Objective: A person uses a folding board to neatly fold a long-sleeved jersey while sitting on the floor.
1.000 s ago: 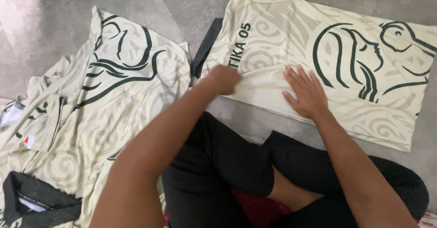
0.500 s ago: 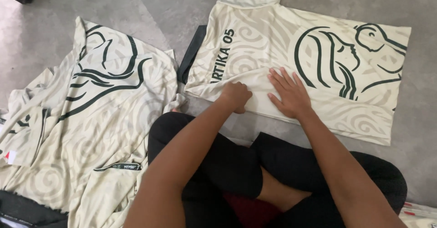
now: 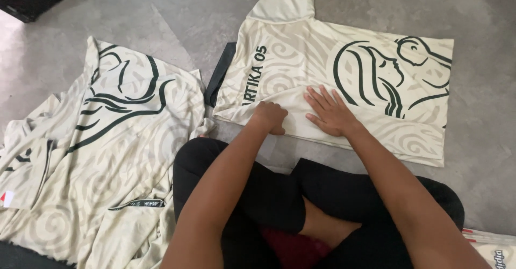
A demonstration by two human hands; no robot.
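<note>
Cream patterned cloth jersey (image 3: 344, 81) lies spread flat on grey floor (image 3: 161, 22). Left hand (image 3: 270, 116) curls, pinching its lower hem. Right hand (image 3: 329, 111) presses flat, fingers spread.

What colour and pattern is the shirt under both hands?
Cream shirt with pale swirls and a dark green line drawing; head view.

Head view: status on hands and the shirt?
Left hand curled, knuckles down on the cream shirt; right hand flat, fingers spread beside it. Shirt lies on the grey floor, partly folded. Nothing in the way; more cream shirts piled at left.
</note>
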